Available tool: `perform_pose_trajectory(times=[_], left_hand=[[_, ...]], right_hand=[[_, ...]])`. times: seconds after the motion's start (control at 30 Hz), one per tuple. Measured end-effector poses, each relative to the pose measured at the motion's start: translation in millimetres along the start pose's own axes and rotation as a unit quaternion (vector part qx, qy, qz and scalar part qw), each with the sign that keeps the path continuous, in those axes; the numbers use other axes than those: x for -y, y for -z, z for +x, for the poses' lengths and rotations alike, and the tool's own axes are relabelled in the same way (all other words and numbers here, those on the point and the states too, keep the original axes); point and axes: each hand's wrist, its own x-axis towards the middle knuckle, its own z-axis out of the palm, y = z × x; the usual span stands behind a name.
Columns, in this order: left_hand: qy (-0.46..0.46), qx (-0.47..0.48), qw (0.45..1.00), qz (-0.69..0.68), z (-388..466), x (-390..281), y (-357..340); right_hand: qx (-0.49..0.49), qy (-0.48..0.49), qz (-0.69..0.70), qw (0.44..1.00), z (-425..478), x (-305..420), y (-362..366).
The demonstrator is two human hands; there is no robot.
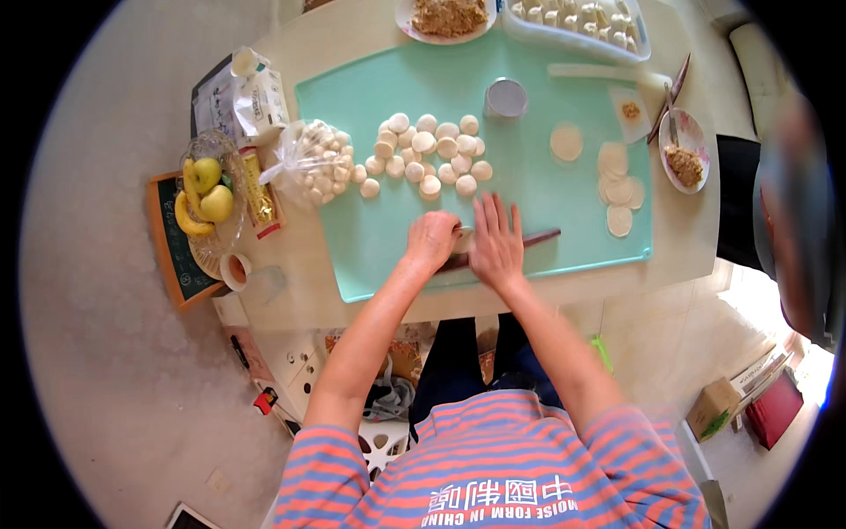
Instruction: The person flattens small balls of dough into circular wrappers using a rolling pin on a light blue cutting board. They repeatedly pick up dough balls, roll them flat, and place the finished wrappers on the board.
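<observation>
Pinched between the fingers of my left hand [431, 239] is the edge of a small dough wrapper [464, 239]. My right hand [497, 243] lies flat over a dark wooden rolling pin [542, 238], fingers stretched out and palm on it; the pin's middle is hidden. Both hands are over the front of a mint-green mat [410, 73]. Flattened dough discs [423, 141] lie in a loose cluster beyond them. Rolled-out round wrappers [619, 190] overlap at the mat's right, with another wrapper [566, 142] nearby.
A tied plastic bag of dough pieces [310, 165] and a glass fruit bowl [234, 192] stand left. Behind are a can [506, 99], a plate of filling [449, 16] and a dumpling container [575, 30]. A filling bowl [684, 152] stands right, near another person [786, 218].
</observation>
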Motion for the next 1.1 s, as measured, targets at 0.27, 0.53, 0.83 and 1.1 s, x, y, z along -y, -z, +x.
perform_pose_trajectory(times=[0.27, 0.53, 0.83, 1.1], left_hand=[[0.023, -0.037, 0.999, -0.023, 1.6, 3.2, 2.8], [0.033, -0.023, 0.999, 0.018, 5.4, 7.6, 7.7], [0.057, 0.04, 0.996, 0.049, 5.7, 1.9, 19.2], [0.024, 0.005, 1.0, 0.007, -8.0, 8.5, 9.6]], right_hand=[[0.008, 0.007, -0.003, 1.0, -15.6, -0.3, -6.2], [-0.016, -0.005, -0.013, 1.0, 41.4, 10.7, 0.9], [-0.055, -0.007, -0.021, 0.998, 67.3, 14.8, 0.0], [-0.042, -0.004, -0.016, 0.999, 46.9, 18.2, -6.2]])
